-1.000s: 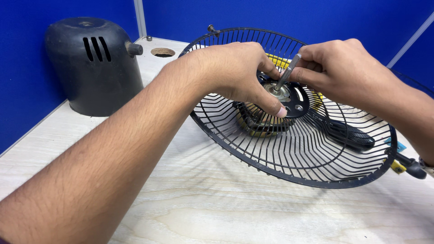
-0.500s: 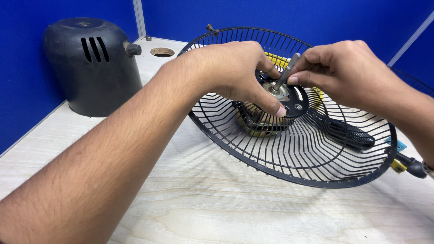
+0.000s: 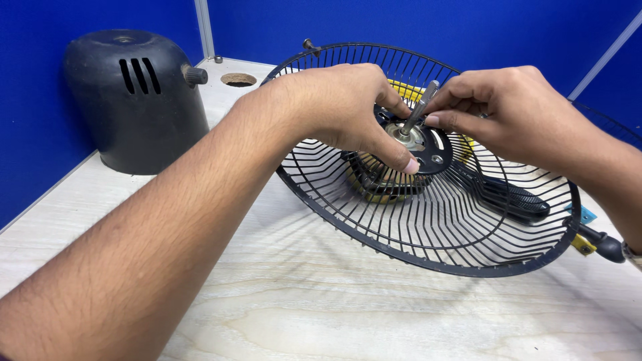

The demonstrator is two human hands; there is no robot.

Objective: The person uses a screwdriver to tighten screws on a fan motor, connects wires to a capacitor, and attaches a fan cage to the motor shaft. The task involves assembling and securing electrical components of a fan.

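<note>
Pale wooden table point(image 3: 281, 314), blue walls. Left hand point(image 3: 348, 107) is bracing fan guard point(image 3: 428, 234); right hand point(image 3: 515, 113) grip is pinching motor shaft point(image 3: 420, 107). Tilted guard risks slipping sideways.

Two hands are in view, the left hand point(image 3: 341, 107) and the right hand point(image 3: 515, 113), over one round black wire fan guard point(image 3: 428, 234) with one metal shaft point(image 3: 418, 110) at its hub. One dark plastic motor cover point(image 3: 134, 100) stands on the one wooden table point(image 3: 334, 314), which has one round hole point(image 3: 238, 79). Under the guard lies what may be one black tool handle point(image 3: 515, 197), though the wires blur it.
</note>
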